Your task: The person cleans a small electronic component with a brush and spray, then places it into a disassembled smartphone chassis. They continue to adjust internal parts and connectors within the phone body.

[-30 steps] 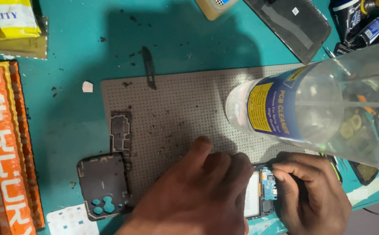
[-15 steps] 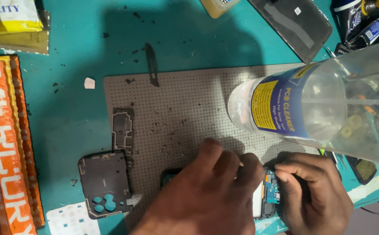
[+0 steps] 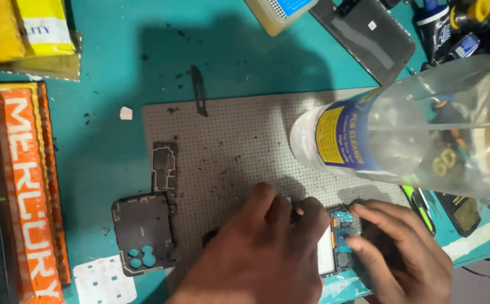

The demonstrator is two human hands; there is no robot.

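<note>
- At the near edge of the grey perforated mat (image 3: 239, 135), the fingers of the right hand (image 3: 399, 256) are bent and close together, and their tips touch the right side of the opened phone (image 3: 340, 242). I cannot tell if they pinch something small.
- The left hand (image 3: 267, 253) lies flat over the left part of the phone, palm down, with the fingers together and pressing on it. A thin dark tool seems to show between its fingertips, but it is too small to be sure.
- The phone lies between the two hands, at the near right part of the mat. Its blue circuit board and a pale strip are visible; the rest is hidden under the left hand.
- To the left of the hands, a dark plastic phone cover (image 3: 143, 233) with blue round spots lies half on the mat, and a narrow dark frame piece (image 3: 164, 166) lies just far of it.
- Above the right hand, very near the camera, a clear bottle (image 3: 425, 129) with a blue and yellow label covers the right side of the view.
- On the teal table (image 3: 104, 67), a black blade-like tool (image 3: 198, 90) lies at the far edge of the mat.
- At the left there is an orange box (image 3: 28, 191), and yellow packets (image 3: 25, 28) are at the far left corner.
- A dark phone panel (image 3: 371, 34) lies at the far right.
</note>
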